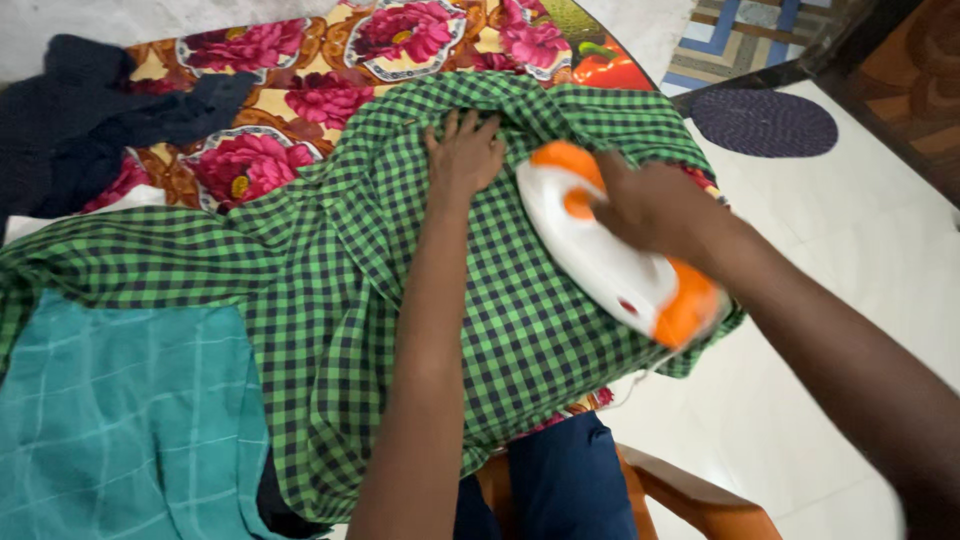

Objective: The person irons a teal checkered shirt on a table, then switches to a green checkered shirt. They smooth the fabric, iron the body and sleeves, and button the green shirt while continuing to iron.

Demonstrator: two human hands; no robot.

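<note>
The left hand (462,155) lies flat, fingers (470,125) spread, pressing on a green-and-navy checked shirt (330,270) draped over the flowered counter cover (300,60). The right hand (650,205), blurred, is wrapped around the handle of a white-and-orange clothes iron (610,255) resting on the shirt just beside the left hand. A teal checked cloth (120,420) lies near the left edge.

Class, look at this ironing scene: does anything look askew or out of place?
The green checked shirt lies rumpled and bunched under the left hand, overhanging the table edge beside the iron.
</note>
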